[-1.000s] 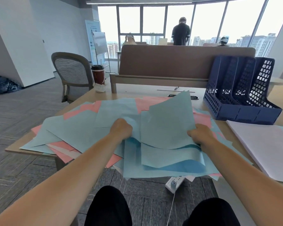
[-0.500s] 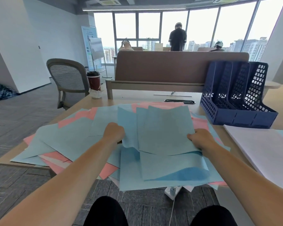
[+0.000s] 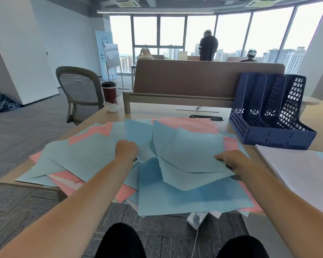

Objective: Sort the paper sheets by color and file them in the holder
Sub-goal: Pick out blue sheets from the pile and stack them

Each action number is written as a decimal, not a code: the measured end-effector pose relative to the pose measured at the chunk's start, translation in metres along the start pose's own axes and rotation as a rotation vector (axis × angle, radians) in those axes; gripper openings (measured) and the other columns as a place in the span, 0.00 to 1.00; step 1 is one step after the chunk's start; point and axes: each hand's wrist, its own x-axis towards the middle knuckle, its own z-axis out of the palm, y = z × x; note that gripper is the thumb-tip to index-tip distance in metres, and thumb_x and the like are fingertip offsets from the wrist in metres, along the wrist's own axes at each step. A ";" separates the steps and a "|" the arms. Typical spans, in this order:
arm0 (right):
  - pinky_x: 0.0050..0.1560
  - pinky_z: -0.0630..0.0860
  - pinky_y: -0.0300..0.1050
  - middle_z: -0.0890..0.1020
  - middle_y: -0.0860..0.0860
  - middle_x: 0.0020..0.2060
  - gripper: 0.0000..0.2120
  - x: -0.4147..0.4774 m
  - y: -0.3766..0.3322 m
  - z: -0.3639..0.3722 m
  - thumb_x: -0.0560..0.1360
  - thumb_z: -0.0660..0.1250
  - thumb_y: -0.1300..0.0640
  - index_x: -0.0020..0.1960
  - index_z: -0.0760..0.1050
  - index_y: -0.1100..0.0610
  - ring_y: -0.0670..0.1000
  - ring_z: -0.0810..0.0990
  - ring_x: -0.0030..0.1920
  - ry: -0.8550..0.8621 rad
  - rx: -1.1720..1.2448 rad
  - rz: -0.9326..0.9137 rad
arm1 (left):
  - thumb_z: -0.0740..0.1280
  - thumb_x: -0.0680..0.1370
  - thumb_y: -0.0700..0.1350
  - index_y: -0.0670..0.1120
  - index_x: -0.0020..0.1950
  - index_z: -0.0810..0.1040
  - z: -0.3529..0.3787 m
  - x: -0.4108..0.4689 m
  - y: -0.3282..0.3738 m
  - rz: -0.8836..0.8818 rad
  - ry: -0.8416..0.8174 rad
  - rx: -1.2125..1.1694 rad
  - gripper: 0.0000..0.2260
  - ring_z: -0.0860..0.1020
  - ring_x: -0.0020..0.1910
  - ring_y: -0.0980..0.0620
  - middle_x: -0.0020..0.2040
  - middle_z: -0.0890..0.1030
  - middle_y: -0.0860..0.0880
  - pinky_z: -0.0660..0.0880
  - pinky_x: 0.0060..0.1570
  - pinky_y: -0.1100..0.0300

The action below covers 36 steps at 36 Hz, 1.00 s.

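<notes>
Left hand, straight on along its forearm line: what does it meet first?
The raised blue sheets that the left hand grips, right ahead of its knuckles. Past them, probably pink sheets, then the desk divider; depth is unclear. The file holder sits right of that line.

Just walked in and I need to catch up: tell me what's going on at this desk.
A seated person is sorting loose coloured paper. The left hand grips one edge of a bunch of blue sheets and the right hand pinches the other, holding it just above a mixed spread with pink sheets on the desk. The blue file holder stands at the back right, with no paper showing in its slots. A white stack lies at the right.
</notes>
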 end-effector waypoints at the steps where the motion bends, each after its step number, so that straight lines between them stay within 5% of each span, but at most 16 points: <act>1: 0.44 0.77 0.54 0.81 0.63 0.44 0.07 -0.003 -0.001 0.001 0.78 0.67 0.65 0.51 0.76 0.70 0.60 0.80 0.40 -0.024 0.021 0.008 | 0.59 0.73 0.33 0.38 0.45 0.75 0.001 0.001 -0.003 -0.013 0.001 -0.043 0.06 0.75 0.42 0.42 0.43 0.75 0.38 0.71 0.40 0.52; 4: 0.45 0.78 0.54 0.81 0.62 0.42 0.05 -0.007 -0.002 0.007 0.80 0.64 0.67 0.50 0.75 0.71 0.60 0.80 0.39 -0.067 0.076 0.019 | 0.59 0.74 0.32 0.36 0.63 0.74 0.004 -0.007 -0.007 -0.056 -0.027 -0.101 0.18 0.78 0.55 0.35 0.55 0.77 0.36 0.77 0.43 0.50; 7: 0.61 0.77 0.57 0.82 0.64 0.54 0.11 -0.004 -0.002 0.015 0.79 0.65 0.67 0.59 0.75 0.73 0.64 0.81 0.54 -0.083 0.109 -0.007 | 0.59 0.78 0.33 0.38 0.67 0.72 0.009 -0.024 -0.003 -0.074 -0.072 -0.038 0.17 0.78 0.53 0.41 0.45 0.75 0.43 0.79 0.54 0.47; 11: 0.64 0.75 0.60 0.82 0.63 0.56 0.11 -0.009 -0.002 0.026 0.79 0.63 0.69 0.59 0.75 0.72 0.64 0.81 0.56 -0.108 0.160 0.001 | 0.57 0.78 0.31 0.40 0.41 0.71 0.014 -0.036 -0.005 -0.129 -0.129 -0.067 0.08 0.74 0.39 0.46 0.38 0.72 0.42 0.72 0.40 0.54; 14: 0.51 0.79 0.61 0.81 0.65 0.49 0.08 -0.018 -0.005 0.032 0.79 0.62 0.71 0.56 0.74 0.72 0.63 0.82 0.45 -0.079 0.151 -0.039 | 0.56 0.73 0.30 0.37 0.39 0.72 0.019 -0.039 -0.009 -0.222 -0.185 -0.184 0.07 0.76 0.41 0.44 0.40 0.76 0.38 0.72 0.40 0.52; 17: 0.51 0.79 0.64 0.81 0.68 0.51 0.10 -0.017 -0.003 0.035 0.76 0.63 0.73 0.56 0.75 0.73 0.62 0.82 0.45 0.006 0.070 -0.082 | 0.54 0.75 0.31 0.40 0.33 0.67 0.015 -0.054 0.001 -0.253 -0.226 -0.291 0.11 0.71 0.21 0.47 0.23 0.71 0.44 0.71 0.24 0.63; 19: 0.58 0.77 0.65 0.80 0.69 0.54 0.08 -0.010 0.000 0.034 0.73 0.64 0.74 0.52 0.76 0.71 0.63 0.81 0.51 0.071 -0.018 -0.126 | 0.55 0.76 0.35 0.40 0.38 0.72 0.012 -0.059 0.006 -0.211 -0.256 -0.328 0.10 0.75 0.24 0.47 0.26 0.75 0.44 0.74 0.25 0.60; 23: 0.47 0.75 0.49 0.79 0.62 0.47 0.06 0.000 0.004 0.027 0.71 0.65 0.72 0.41 0.75 0.63 0.59 0.78 0.49 0.122 -0.147 -0.199 | 0.63 0.78 0.41 0.41 0.49 0.77 0.000 -0.049 0.011 -0.131 -0.202 -0.367 0.05 0.80 0.40 0.42 0.42 0.80 0.42 0.80 0.42 0.50; 28: 0.57 0.78 0.54 0.82 0.60 0.52 0.14 0.006 0.005 0.009 0.71 0.65 0.69 0.55 0.80 0.62 0.61 0.80 0.53 0.099 -0.289 -0.270 | 0.63 0.77 0.38 0.37 0.49 0.77 -0.013 -0.040 0.014 -0.088 -0.165 -0.246 0.05 0.80 0.34 0.43 0.42 0.80 0.39 0.80 0.28 0.58; 33: 0.45 0.76 0.46 0.84 0.57 0.51 0.15 -0.007 0.004 -0.003 0.72 0.65 0.70 0.56 0.81 0.60 0.58 0.82 0.50 0.019 -0.308 -0.273 | 0.65 0.74 0.29 0.38 0.38 0.74 -0.013 -0.043 0.012 -0.121 -0.321 0.046 0.07 0.78 0.26 0.47 0.31 0.78 0.42 0.80 0.27 0.55; 36: 0.48 0.77 0.47 0.84 0.57 0.51 0.15 -0.008 0.005 -0.005 0.73 0.65 0.71 0.57 0.80 0.61 0.58 0.83 0.51 -0.008 -0.275 -0.264 | 0.65 0.75 0.29 0.40 0.39 0.75 -0.011 -0.044 0.009 -0.117 -0.347 0.191 0.08 0.78 0.29 0.46 0.33 0.78 0.42 0.76 0.24 0.60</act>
